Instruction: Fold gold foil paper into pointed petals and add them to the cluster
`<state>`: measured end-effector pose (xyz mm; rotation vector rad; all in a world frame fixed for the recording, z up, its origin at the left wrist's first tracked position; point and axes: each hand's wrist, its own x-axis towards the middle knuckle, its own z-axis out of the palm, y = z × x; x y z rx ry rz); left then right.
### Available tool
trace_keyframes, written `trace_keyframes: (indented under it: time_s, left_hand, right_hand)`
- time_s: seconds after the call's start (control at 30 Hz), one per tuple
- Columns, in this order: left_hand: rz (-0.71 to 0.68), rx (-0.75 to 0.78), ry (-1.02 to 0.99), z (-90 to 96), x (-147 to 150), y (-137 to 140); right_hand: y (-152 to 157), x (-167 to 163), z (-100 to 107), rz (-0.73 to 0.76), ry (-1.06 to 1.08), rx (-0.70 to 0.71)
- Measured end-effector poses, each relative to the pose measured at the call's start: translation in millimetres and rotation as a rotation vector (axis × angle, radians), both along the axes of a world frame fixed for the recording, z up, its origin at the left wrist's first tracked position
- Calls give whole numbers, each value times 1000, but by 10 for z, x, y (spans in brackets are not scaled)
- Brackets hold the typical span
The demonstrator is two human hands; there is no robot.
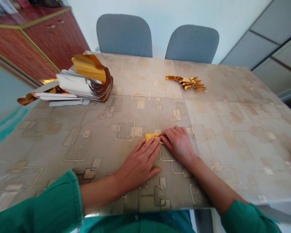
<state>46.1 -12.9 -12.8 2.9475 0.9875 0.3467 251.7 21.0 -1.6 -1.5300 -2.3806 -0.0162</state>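
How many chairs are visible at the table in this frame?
2. One grey chair stands at the far edge of the table, left of centre; the other grey chair is beside it to the right. Only their backrests show; more could sit outside the view.

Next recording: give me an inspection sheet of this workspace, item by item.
Surface: table under a patterned beige cover.
Job's things: small gold foil piece, pressed flat beneath both hands.
Clutter: stack of gold-backed sheets at far left; pile of folded gold pieces at far centre.
Grippers: left hand flat on the foil; right hand with fingertips on its edge.
Cables: nothing seen.
Surroundings: two grey chairs, wooden cabinet, white wall.
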Motion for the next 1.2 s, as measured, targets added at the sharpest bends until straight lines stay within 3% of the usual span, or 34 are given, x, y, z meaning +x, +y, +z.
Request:
trace_keyframes:
  time_s: [0.63, 1.2]
  left_hand:
    - [46, -87, 49, -47, 4, -2]
    - [35, -114, 58, 51, 22, 46]
  right_hand:
    - [38, 15, -49, -6, 14, 10]
    - [42, 29, -45, -55, 56, -21]
